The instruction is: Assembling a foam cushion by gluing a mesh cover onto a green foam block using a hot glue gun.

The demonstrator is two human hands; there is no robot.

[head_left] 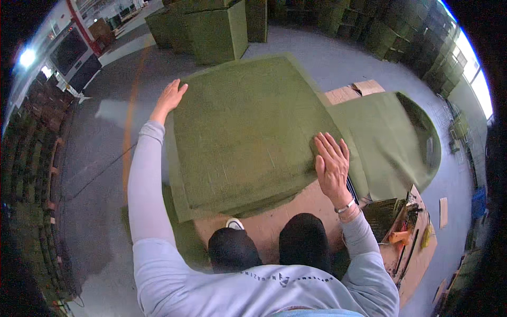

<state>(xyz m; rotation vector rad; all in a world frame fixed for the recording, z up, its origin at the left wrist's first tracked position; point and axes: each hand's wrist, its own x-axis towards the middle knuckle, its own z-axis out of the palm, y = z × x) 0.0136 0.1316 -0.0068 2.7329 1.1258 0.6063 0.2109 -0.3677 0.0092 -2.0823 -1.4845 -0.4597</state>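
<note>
So the person's leaning over a stack of big green felt-like sheets (243, 132) that sits on a brown board (274, 222) right in front of their knees. The left hand (170, 98) is stretched out flat against the stack's far left corner, and the right hand (331, 164) is pressed palm-down with fingers spread on the near right edge, so nothing's pinched or gripped. Off to the right there's another green sheet (393, 142) draped loosely, plus an orange-handled tool (398, 236) on the board's edge.

light: dim, window glare right | edges: fisheye-bent, dark corners | focus: soft
</note>
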